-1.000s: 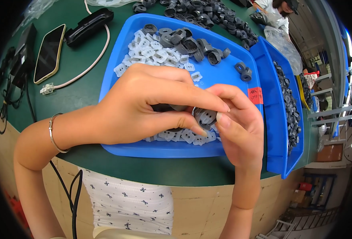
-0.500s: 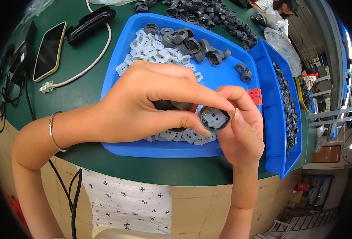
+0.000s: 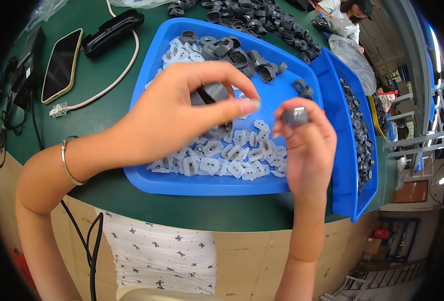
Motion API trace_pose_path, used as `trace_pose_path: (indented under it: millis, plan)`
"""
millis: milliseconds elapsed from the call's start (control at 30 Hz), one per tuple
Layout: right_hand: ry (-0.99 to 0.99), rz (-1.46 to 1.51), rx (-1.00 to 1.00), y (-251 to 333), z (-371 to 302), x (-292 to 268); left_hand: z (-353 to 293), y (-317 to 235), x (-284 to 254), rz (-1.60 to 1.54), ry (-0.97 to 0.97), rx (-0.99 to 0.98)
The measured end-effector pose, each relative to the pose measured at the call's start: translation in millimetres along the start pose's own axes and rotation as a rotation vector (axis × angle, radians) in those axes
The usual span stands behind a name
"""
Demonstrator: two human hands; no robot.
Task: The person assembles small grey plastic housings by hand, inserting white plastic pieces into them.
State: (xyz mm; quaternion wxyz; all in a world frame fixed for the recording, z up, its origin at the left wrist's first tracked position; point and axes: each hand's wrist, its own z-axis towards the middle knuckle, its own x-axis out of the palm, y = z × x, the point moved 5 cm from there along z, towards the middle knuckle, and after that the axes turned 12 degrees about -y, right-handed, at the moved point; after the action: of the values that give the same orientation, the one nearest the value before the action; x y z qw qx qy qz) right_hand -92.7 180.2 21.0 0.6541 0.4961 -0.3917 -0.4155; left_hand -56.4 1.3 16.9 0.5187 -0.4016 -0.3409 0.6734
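My right hand (image 3: 309,145) pinches a small dark grey round plastic housing (image 3: 296,116) over the right side of a blue tray (image 3: 207,186). My left hand (image 3: 181,110) is curled above the tray's middle, thumb and forefinger tips close together. Inside its curl I see dark grey plastic housings (image 3: 215,92); its other fingers are hidden behind the hand. White plastic inserts with small holes (image 3: 210,165) lie heaped along the tray's near side, with more at its far left. Loose grey housings (image 3: 238,57) lie at the tray's far side.
A blue bin (image 3: 345,150) of dark parts stands right of the tray. Beyond it lies a big heap of grey housings (image 3: 277,25). A phone (image 3: 62,65), a black handset-shaped device (image 3: 112,33) and cables lie at left. Another person (image 3: 340,10) is at the far right.
My hands have moved apart. The housing with a white insert facing up, held between both hands before, is now in my right hand alone, turned. My left thumb and forefinger have drawn back.
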Motion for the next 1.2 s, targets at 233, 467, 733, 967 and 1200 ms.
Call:
trace_pose_path:
  millis: [233, 467, 733, 967, 1200]
  plan:
    - [-0.367, 0.846, 0.012, 10, 37, -135, 5, 21, -5, -0.465, -0.067, -0.541]
    - [-0.419, 0.329, 0.068, 4, 35, -97, 4, 15, -5, -0.425, -0.052, -0.492]
    - [0.200, -1.020, -0.564, -11, 2, 40, 4, 17, -3, -0.482, -0.049, -0.527]
    - [0.191, -0.995, -0.515, -10, 4, 31, -1, 10, 0, -0.293, 0.042, -0.405]
    - [0.084, -0.371, -0.209, 5, -1, 24, -6, 0, 7, 0.168, -0.006, 0.197]
